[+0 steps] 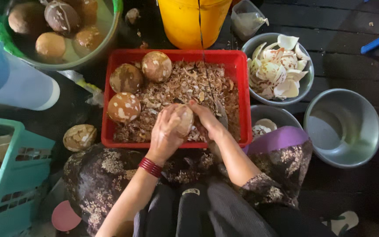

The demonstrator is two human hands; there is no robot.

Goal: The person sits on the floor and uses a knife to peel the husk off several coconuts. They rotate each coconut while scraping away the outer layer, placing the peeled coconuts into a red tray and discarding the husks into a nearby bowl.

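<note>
Coconut (183, 119), shelled and partly pared, sits at centre frame over the near edge of the red tray (237, 87), left hand (166, 134) wrapped tight round it, right hand (205, 116) closed on a knife (221, 115) whose blade lies against the nut's right side. Best to keep the nut low over the brown parings (185, 87), turn it little by little in the left hand, take thin strokes with fingers clear of the edge; three more nuts wait upper left in the tray.

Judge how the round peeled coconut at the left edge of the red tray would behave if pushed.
The coconut looks nearly round, so it would probably roll. It rests on loose shavings beside the red tray wall, which may check it. Its mottled, pared surface suggests a fair grip.
</note>
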